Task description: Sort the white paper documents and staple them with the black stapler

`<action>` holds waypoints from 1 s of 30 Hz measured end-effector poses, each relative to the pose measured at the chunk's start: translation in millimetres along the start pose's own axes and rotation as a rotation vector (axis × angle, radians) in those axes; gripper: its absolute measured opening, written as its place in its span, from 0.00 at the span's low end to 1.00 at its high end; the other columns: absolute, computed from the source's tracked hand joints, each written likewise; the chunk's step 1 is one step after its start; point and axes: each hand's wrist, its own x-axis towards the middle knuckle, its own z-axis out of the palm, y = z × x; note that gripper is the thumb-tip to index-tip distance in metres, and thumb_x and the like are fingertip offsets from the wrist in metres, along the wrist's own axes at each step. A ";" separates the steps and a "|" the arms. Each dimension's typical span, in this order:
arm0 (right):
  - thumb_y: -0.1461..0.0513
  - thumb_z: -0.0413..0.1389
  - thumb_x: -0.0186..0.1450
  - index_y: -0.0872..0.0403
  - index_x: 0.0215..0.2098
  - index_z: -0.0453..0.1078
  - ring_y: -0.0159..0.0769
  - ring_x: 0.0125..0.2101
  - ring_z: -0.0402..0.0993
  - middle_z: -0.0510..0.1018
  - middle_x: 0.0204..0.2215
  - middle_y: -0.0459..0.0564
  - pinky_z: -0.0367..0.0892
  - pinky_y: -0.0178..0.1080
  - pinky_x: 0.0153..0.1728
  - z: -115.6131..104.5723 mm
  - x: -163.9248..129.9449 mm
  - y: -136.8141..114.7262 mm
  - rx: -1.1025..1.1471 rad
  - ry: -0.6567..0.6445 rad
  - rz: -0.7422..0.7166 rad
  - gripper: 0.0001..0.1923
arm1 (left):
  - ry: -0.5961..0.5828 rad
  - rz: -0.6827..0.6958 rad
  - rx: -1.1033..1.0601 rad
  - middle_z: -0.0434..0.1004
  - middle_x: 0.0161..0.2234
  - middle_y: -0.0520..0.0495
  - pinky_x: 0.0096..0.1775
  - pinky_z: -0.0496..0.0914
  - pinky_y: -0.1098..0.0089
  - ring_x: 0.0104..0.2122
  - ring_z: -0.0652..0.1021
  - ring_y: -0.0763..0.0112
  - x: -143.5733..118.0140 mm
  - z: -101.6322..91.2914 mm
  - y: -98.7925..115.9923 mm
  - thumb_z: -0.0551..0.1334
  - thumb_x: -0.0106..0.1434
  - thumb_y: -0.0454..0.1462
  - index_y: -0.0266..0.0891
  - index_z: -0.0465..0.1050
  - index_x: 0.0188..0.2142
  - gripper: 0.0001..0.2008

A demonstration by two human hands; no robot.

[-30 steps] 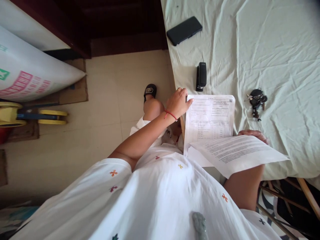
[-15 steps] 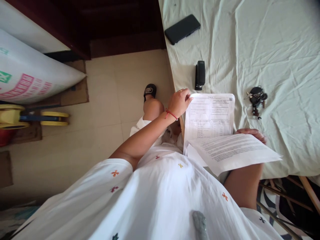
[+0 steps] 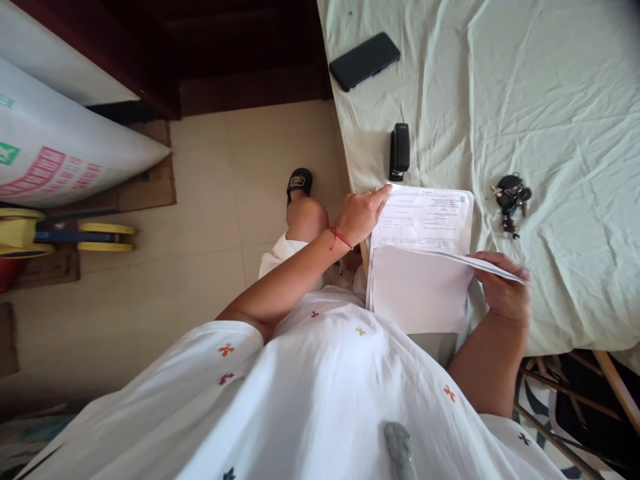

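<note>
A stack of printed paper sheets (image 3: pixel 430 217) lies at the near edge of a table covered with a pale green cloth (image 3: pixel 550 100). My left hand (image 3: pixel 363 213) rests its fingertips on the top left corner of the stack. My right hand (image 3: pixel 503 290) grips the right edge of a loose top sheet (image 3: pixel 420 290), which is folded over so that its blank back faces up. A black stapler (image 3: pixel 400 151) lies just beyond the stack.
A black phone (image 3: pixel 364 61) lies at the table's far left edge. A bunch of keys (image 3: pixel 510 193) sits to the right of the papers. A tiled floor, a large printed sack (image 3: pixel 60 153) and a yellow-and-blue object (image 3: pixel 50 233) are on the left.
My right hand has swung the loose sheet leftward over the stack, so its printed side turned away and its blank back shows. My left fingers have shifted onto the corner of the stack.
</note>
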 end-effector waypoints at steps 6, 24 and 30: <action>0.57 0.70 0.59 0.45 0.37 0.85 0.42 0.41 0.80 0.86 0.38 0.49 0.72 0.43 0.47 5.3 0.3 -7.4 -0.060 -0.090 -0.086 0.07 | 0.106 0.078 -0.123 0.82 0.45 0.42 0.42 0.72 0.67 0.42 0.81 0.66 -8.6 -15.9 16.8 0.47 0.79 0.48 0.41 0.80 0.46 0.24; 0.43 0.71 0.48 0.48 0.41 0.78 0.42 0.30 0.80 0.84 0.32 0.49 0.73 0.41 0.30 6.1 5.7 -0.3 0.316 0.080 -0.113 0.28 | -0.506 0.393 -1.212 0.86 0.48 0.40 0.56 0.78 0.64 0.49 0.85 0.65 -50.9 -70.4 77.3 0.57 0.75 0.46 0.43 0.78 0.43 0.13; 0.39 0.67 0.52 0.50 0.35 0.83 0.47 0.33 0.81 0.84 0.33 0.54 0.76 0.47 0.33 -7.0 -1.1 1.1 0.217 -0.073 0.001 0.27 | -0.619 0.432 -1.247 0.87 0.47 0.39 0.57 0.78 0.64 0.49 0.86 0.63 -49.3 -75.5 87.4 0.59 0.74 0.46 0.42 0.80 0.38 0.14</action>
